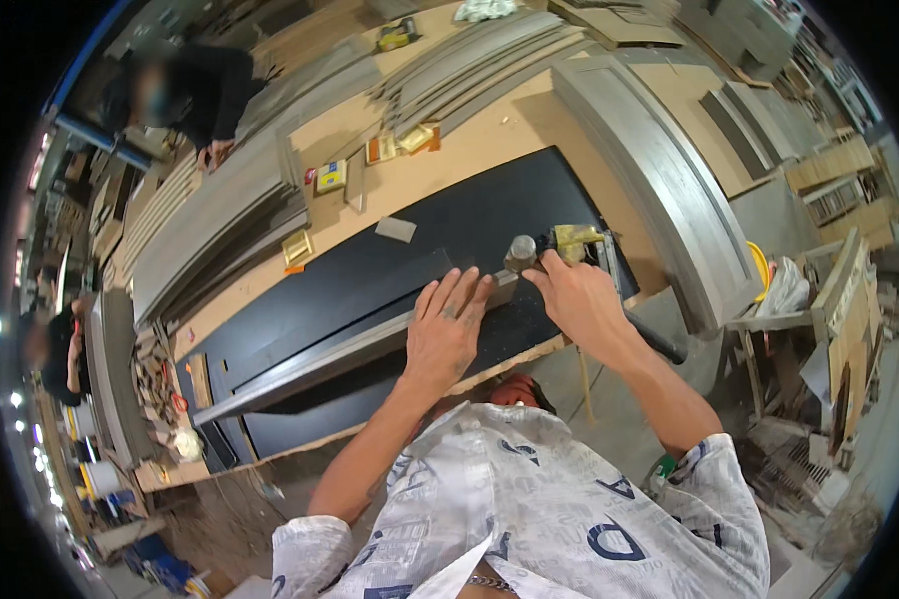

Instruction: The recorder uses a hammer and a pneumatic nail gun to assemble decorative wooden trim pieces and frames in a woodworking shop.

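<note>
A long, narrow grey wood strip [315,366] lies slantwise over a black panel [489,205] on the workbench. My left hand [445,329] rests on the strip near its right end, palm down with fingers stretched out. My right hand [581,304] is closed round what looks like a hammer [522,252], close up to its grey metal head. Its black handle shows past my wrist at the lower right. Just beyond my right hand lies a yellow-wrapped tool [576,238], its kind unclear. A small grey rectangular piece [397,230] lies on the panel.
Stacked grey boards [225,225] lie at the left, and a long grey frame piece [659,190] at the right. Small yellow boxes [332,177] sit behind the panel. A person [185,95] stands at the far left, another at the left edge. A wooden rack [799,329] stands right.
</note>
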Available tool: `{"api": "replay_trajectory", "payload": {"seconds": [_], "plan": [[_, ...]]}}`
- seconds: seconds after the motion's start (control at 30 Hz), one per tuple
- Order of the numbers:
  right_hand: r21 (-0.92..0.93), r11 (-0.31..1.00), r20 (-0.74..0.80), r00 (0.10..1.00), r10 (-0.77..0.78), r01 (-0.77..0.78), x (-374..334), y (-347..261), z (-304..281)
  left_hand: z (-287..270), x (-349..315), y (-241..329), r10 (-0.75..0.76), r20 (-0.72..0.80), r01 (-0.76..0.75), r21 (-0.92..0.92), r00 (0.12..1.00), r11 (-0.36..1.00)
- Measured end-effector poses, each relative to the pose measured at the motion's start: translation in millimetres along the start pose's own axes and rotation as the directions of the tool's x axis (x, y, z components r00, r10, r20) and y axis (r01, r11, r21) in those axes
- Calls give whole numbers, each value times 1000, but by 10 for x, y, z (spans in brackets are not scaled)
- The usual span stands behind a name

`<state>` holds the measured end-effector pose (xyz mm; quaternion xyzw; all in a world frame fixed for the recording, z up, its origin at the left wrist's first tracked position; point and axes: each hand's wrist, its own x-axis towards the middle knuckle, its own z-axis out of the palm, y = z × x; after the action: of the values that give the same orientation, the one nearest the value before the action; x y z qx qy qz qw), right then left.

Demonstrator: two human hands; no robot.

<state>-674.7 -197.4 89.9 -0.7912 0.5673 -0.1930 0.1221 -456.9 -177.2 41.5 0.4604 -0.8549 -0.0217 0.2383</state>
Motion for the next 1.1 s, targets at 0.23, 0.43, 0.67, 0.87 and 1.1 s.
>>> {"api": "replay_trajectory", "payload": {"seconds": [0.23,0.43,0.67,0.87,1.1], "plan": [[160,978,-188,969,163,-133,57,-50,-286,-34,-11,-49,18,32,-18,-13,999,1000],[512,778,-44,894,446,-363,-105,99,-36,-99,-11,-61,-12,39,13,-25,999,1000],[498,677,78,806,587,-542,-258,430,1141,-55,337,-71,9,276,9,-66,961,998],[492,823,-306,828,470,-285,-4,412,1279,14,397,-45,-22,374,24,-1,927,1000],[822,552,-203,837,509,-136,-373,-178,1213,64,419,-15,-5,322,12,-21,947,1000]]}}
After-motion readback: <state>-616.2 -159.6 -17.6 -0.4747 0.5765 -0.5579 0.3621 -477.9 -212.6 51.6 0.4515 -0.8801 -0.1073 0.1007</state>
